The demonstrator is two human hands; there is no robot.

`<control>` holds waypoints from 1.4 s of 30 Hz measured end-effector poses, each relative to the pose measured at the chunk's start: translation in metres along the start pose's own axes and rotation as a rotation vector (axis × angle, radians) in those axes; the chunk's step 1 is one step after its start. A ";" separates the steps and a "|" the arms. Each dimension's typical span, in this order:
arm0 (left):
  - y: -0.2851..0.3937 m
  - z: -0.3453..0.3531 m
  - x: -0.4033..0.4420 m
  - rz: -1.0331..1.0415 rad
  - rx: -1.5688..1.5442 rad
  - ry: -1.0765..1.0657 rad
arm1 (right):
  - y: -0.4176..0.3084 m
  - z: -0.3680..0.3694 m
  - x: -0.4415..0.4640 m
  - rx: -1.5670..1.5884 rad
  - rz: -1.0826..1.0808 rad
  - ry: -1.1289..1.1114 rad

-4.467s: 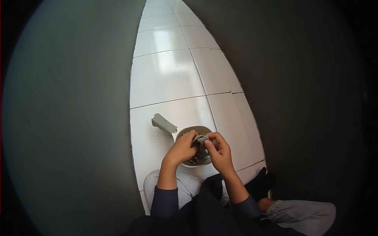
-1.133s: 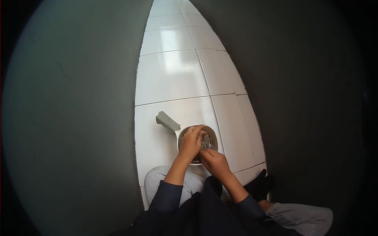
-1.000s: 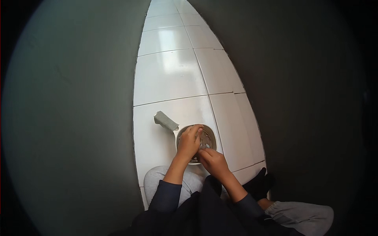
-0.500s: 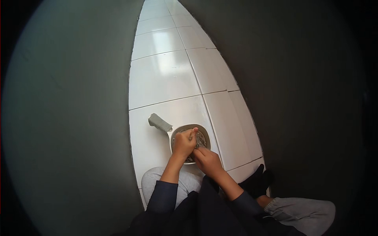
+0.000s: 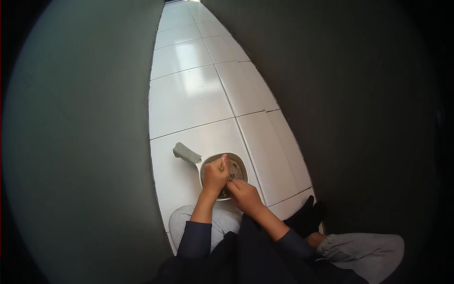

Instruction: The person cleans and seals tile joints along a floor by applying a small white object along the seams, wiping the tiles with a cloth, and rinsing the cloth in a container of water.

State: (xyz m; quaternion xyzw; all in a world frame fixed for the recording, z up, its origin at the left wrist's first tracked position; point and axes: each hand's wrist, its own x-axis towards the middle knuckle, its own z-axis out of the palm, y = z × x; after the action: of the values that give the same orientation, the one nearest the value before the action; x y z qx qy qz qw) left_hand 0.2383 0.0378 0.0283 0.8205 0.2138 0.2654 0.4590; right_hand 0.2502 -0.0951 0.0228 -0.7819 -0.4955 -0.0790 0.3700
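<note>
A pot (image 5: 244,170) stands on the white tiled floor (image 5: 189,109) at lower centre of the frame, its grey-covered handle (image 5: 187,154) directed to the upper left. The left hand (image 5: 216,174) is over the pot, fingers curled, thumb raised; the right hand (image 5: 243,195) is just beside it, lower right. Whether either is clamped on anything cannot be determined.

Your sleeves (image 5: 196,236) navy, trousers (image 5: 369,251) pale grey, socks (image 5: 301,214) black; saucepan (image 5: 241,162) white-rimmed, handle wrap (image 5: 186,153) grey-green; floor tiles (image 5: 184,106) white, dark-gridded; walls (image 5: 90,142) dark grey.
</note>
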 end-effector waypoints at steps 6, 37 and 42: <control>-0.001 0.000 0.000 -0.025 0.018 0.006 | -0.001 -0.001 -0.001 -0.008 0.028 -0.038; -0.010 0.001 -0.020 0.155 -0.769 -0.169 | -0.015 0.001 0.015 0.366 0.569 0.212; -0.005 -0.009 -0.021 0.273 -0.491 -0.093 | -0.009 -0.034 0.023 0.390 0.471 0.238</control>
State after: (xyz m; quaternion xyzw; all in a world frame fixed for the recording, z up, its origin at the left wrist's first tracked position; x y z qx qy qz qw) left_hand 0.2156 0.0334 0.0227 0.7171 0.0095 0.3308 0.6134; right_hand 0.2628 -0.0991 0.0631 -0.7747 -0.2600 0.0145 0.5763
